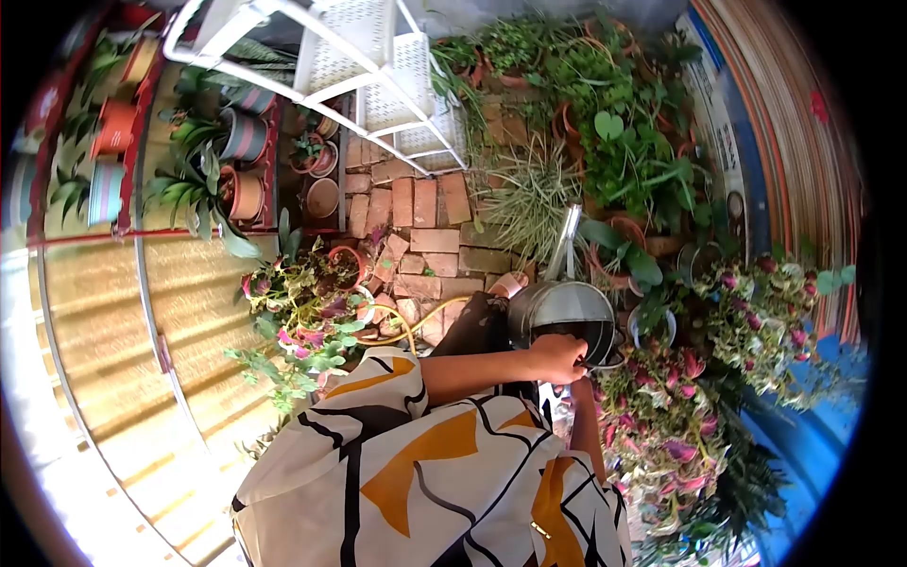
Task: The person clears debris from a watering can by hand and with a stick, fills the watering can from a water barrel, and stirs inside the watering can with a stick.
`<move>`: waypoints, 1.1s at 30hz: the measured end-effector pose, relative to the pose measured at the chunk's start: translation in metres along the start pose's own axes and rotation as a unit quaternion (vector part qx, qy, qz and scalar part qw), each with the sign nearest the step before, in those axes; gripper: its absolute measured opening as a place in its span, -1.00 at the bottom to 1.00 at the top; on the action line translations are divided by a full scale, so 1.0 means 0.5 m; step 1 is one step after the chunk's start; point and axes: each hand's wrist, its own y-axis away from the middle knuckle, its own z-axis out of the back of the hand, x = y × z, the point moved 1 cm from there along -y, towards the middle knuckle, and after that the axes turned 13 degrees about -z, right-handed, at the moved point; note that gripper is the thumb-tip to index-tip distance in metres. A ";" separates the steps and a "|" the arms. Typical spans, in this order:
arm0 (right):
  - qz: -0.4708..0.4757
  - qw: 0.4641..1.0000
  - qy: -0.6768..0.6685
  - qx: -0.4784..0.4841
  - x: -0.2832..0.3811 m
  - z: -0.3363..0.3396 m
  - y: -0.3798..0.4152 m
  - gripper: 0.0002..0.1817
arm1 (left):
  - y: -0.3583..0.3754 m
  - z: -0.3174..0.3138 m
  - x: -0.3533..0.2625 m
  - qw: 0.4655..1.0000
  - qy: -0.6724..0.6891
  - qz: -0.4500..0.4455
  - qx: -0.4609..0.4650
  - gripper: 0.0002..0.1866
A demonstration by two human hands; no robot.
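A silver metal watering can (576,304) is in front of my body, right of the middle of the view. Its spout (567,236) points away from me, toward the potted plants. My left hand (557,358) is closed at the near side of the can, fingers curled, apparently round its handle; the grip itself is partly hidden. From below, my right forearm (586,425) reaches up toward the same spot. The right hand's fingers are hidden behind my left hand and the can.
Pink-and-green leafy plants (661,425) crowd the right, close to the can. Green potted plants (614,123) fill the far right. A white metal rack (378,85) stands ahead on the brick floor (425,203). A yellow hose (406,326) lies left of my feet, near shelved pots (248,194).
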 end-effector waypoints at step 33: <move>0.288 0.944 0.058 -0.148 -0.018 0.268 0.157 -0.58 | -0.004 -0.017 -0.133 0.980 0.066 -0.023 -0.185 -0.66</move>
